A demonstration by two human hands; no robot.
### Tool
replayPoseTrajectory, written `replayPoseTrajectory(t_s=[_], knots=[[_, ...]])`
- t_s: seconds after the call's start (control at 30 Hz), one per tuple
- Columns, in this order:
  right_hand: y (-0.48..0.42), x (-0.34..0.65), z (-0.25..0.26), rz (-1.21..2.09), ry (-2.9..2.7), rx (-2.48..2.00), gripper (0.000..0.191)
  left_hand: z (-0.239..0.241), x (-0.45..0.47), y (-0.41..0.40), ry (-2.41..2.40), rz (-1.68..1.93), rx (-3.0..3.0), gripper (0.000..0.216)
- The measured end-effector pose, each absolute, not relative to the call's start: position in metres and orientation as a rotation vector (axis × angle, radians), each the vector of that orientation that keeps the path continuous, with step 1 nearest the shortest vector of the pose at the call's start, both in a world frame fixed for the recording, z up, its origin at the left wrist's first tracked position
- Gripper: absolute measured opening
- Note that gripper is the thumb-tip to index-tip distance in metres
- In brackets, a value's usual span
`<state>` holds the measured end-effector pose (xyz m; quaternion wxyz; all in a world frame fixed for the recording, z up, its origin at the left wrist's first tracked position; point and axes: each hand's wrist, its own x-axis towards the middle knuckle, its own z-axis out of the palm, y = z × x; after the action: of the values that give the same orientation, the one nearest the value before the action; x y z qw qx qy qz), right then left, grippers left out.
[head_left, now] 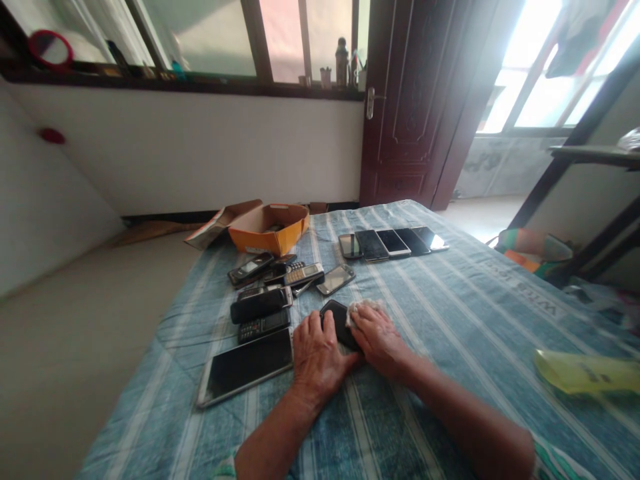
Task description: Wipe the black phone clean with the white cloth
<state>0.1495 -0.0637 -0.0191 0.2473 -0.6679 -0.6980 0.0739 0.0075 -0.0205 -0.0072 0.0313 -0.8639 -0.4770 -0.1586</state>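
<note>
A black mobile phone [337, 316] lies on the striped bedsheet [450, 373] between my hands. My left hand [320, 350] grips it, with fingers along its left side and the thumb by its near end. Under my right hand [377, 333] is a crumpled white cloth [351, 312], pressed against the phone's right side. Just left of my left hand rests a large tablet [245, 367] with a dark screen. Beyond it is a heap of older phones, including a black keypad phone [264, 327] and a silver keypad phone [304, 273]. A grey touchscreen phone [337, 279] lies ahead of my hands.
Several smartphones [373, 245] form a row toward the far edge. An open orange cardboard box [285, 237] stands at the far left with its lid [225, 220] beside it. At right lies a yellow plastic bag [585, 372]. A dark red door [410, 100] is behind.
</note>
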Motion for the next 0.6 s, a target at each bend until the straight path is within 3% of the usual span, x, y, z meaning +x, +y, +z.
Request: replayPoseTrajectory(t_s=[0.27, 0.6], knots=[[-0.108, 0.154, -0.035, 0.035, -1.875, -2.011, 0.041, -0.006, 0.008, -0.023, -1.495, -0.479, -2.666, 0.093], [-0.074, 0.145, -0.017, 0.180, -1.908, -1.893, 0.038, -0.007, 0.010, -0.023, -1.482, -0.462, -2.615, 0.076]])
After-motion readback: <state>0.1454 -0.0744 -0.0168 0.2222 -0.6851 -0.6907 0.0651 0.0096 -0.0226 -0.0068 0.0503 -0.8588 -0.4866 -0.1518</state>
